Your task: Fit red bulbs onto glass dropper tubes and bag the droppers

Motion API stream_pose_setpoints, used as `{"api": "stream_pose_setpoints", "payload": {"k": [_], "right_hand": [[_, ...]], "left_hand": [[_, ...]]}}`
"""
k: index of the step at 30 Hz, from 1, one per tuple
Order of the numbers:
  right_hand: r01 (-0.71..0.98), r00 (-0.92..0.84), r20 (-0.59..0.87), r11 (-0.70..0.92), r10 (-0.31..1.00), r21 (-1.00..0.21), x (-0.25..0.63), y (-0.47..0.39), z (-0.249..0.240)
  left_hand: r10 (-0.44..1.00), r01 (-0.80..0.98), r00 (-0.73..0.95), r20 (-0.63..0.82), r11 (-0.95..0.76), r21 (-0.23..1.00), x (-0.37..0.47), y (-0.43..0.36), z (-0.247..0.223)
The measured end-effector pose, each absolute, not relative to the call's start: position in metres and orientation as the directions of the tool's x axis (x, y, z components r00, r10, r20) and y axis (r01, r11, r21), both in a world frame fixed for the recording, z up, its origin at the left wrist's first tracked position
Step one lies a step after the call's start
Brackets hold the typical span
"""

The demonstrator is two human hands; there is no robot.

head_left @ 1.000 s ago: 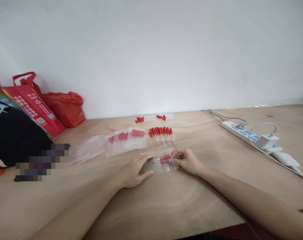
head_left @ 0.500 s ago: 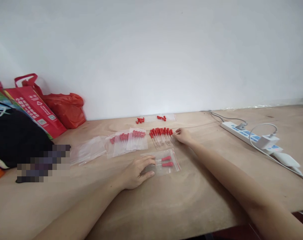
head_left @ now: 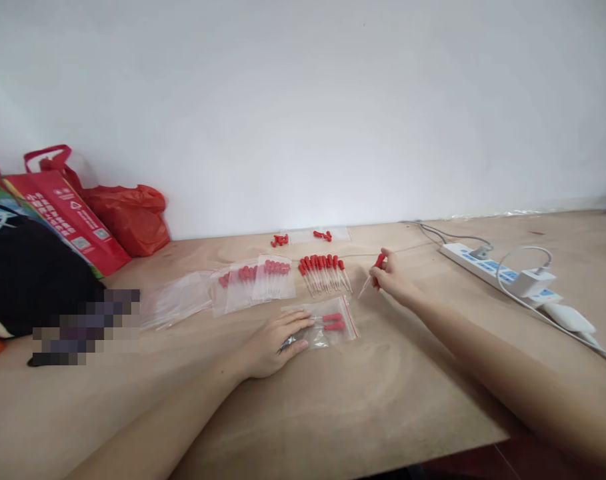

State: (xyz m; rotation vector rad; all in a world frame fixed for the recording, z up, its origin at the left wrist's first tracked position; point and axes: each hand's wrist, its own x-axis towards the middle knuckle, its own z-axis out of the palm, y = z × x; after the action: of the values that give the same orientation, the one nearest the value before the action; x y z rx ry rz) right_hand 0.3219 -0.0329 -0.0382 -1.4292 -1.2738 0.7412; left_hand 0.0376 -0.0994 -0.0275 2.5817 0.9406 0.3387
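My right hand (head_left: 391, 277) pinches a glass dropper (head_left: 379, 260) by its red rubber bulb, slightly above the table, with the clear tip pointing down and left. To its left a row of red-bulbed droppers (head_left: 323, 264) lies side by side. My left hand (head_left: 275, 343) holds the left end of a clear zip-lock bag (head_left: 323, 339) against the table, fingers above and thumb below. Two red-bulbed droppers (head_left: 333, 322) lie inside this bag, their glass ends partly under my fingers. The bag's red-striped edge faces right.
Filled bags of droppers (head_left: 275, 267) overlap left of the row, beside flat clear bags (head_left: 177, 300). Loose red bulbs (head_left: 281, 240) lie near the wall. A power strip (head_left: 477, 263) with cables is at right; red bags (head_left: 127, 217) and a black bag (head_left: 33, 273) stand left.
My right hand has lifted a dropper from the right end of the row and moved it right. My left hand stays put, while the bag's film beneath it has bulged and creased.
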Motion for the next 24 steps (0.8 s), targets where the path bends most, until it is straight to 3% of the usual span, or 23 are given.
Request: {"api": "stream_pose_setpoints", "payload": {"k": [6, 15, 24], "right_hand": [[0.055, 0.216, 0.189, 0.182, 0.958, -0.982, 0.301, -0.084, -0.053], [-0.106, 0.159, 0.178, 0.196, 0.971, -0.975, 0.283, -0.093, -0.061], [-0.215, 0.183, 0.118, 0.156, 0.976, -0.964, 0.285, -0.093, -0.06]], "left_hand": [[0.663, 0.597, 0.747, 0.049, -0.702, 0.387, 0.038, -0.099, -0.028], [0.663, 0.584, 0.743, 0.092, -0.709, 0.395, 0.039, -0.101, -0.026], [0.728, 0.613, 0.682, 0.064, -0.617, 0.494, 0.036, -0.1, -0.026]]}}
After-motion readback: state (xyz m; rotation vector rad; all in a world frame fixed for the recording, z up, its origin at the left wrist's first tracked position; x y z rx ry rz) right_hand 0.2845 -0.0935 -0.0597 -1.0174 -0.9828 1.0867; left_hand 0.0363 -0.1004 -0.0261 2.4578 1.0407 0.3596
